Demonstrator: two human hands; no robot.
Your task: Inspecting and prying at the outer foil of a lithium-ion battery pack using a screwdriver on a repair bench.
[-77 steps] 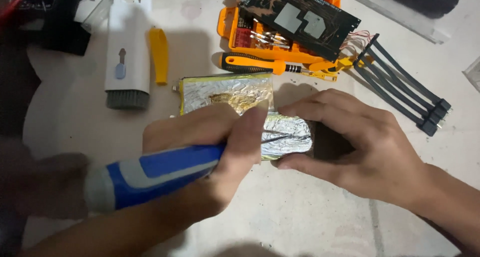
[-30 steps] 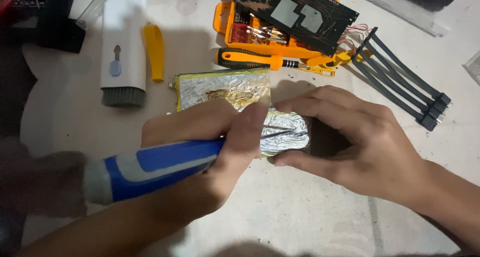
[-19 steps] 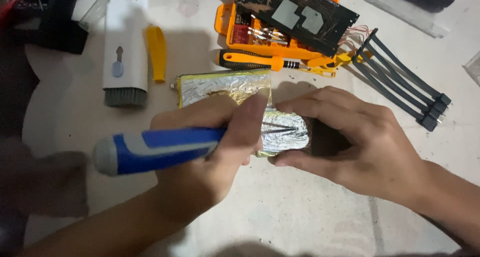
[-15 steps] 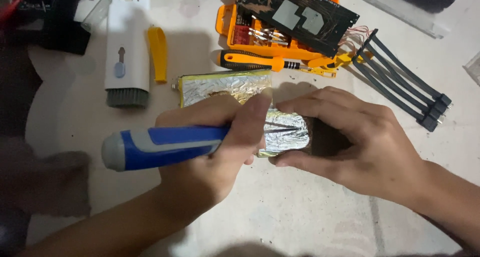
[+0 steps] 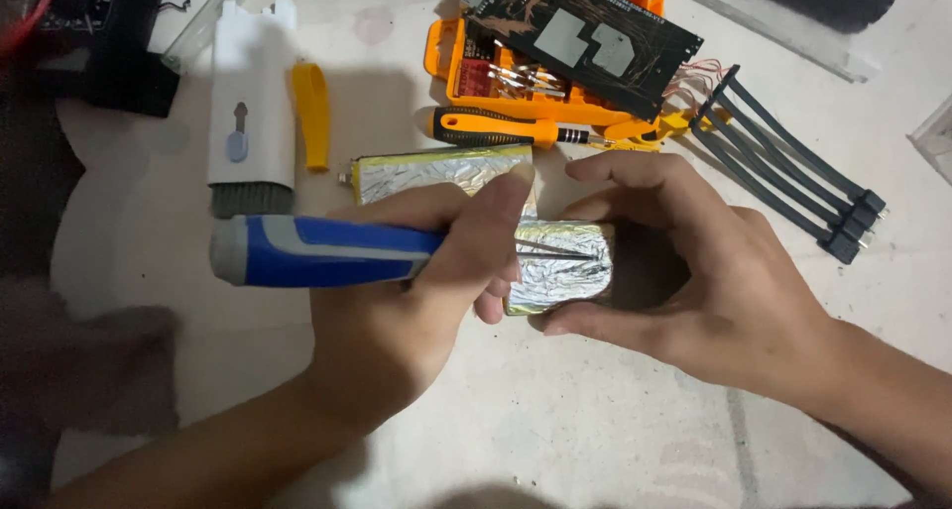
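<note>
Foil pack: silver foil-wrapped pack lies on the pale table, between the two hands and touching both.
Left hand: left hand is curled tight around a blue-and-grey tool handle; thumb and forefinger pinch its front end.
Tool tip: thin metal tip rests across the top of the foil pack.
Right hand: right hand cups the pack's right end, thumb under its lower edge, fingers arched over the top.
Foil packs, count: two; a second foil pack lies just behind the left hand.
Screwdrivers, count: one orange-handled screwdriver in front of the orange tray.
Circuit boards, count: one dark board across the tray.
Black cables: four, fanned out at the right.
White brush tool: one, with one yellow pry tool beside it.
Hidden: right end of the held pack is covered by the right hand's fingers; the second pack's lower edge is behind the left hand; the left edge of the view is dark and blurred.
</note>
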